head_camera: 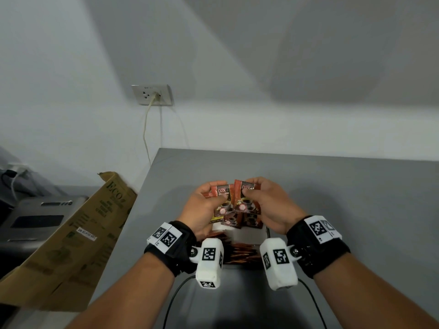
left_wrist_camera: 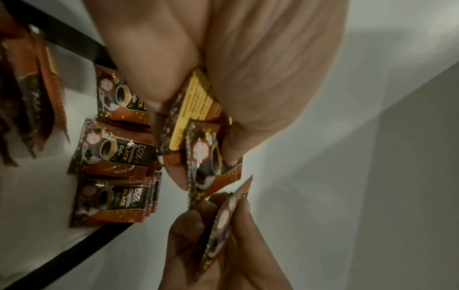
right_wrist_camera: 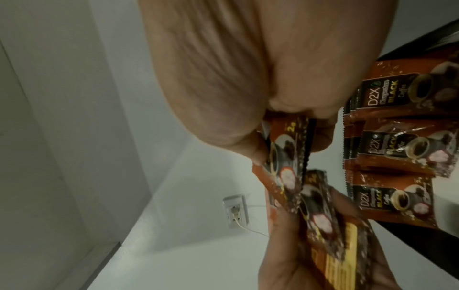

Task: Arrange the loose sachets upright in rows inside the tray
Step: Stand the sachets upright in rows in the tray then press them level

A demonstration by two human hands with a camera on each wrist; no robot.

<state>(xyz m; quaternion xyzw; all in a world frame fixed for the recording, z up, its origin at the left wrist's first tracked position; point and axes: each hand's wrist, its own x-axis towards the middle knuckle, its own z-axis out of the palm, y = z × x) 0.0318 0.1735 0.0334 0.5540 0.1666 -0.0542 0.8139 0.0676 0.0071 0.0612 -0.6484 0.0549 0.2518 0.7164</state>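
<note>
Both hands hover over the far end of a white tray (head_camera: 238, 236) with a black rim (left_wrist_camera: 74, 44). My left hand (head_camera: 215, 193) (left_wrist_camera: 203, 166) grips a small stack of brown D2X coffee sachets (head_camera: 223, 200) (left_wrist_camera: 198, 121), one showing its yellow back. My right hand (head_camera: 249, 188) (right_wrist_camera: 288, 149) pinches a single sachet (head_camera: 244, 198) (right_wrist_camera: 280, 157) beside that stack, their edges touching. Upright sachets (head_camera: 237, 219) (left_wrist_camera: 111, 155) (right_wrist_camera: 392, 147) stand in rows at the tray's far end. More sachets (head_camera: 242, 254) lean in the near part, half hidden by the wrist cameras.
The tray sits on a grey table (head_camera: 344, 198) against a white wall. A cardboard box (head_camera: 78, 233) leans at the table's left edge, with a grey machine (head_camera: 35, 214) behind it. A wall socket (head_camera: 152, 95) has a cord hanging down.
</note>
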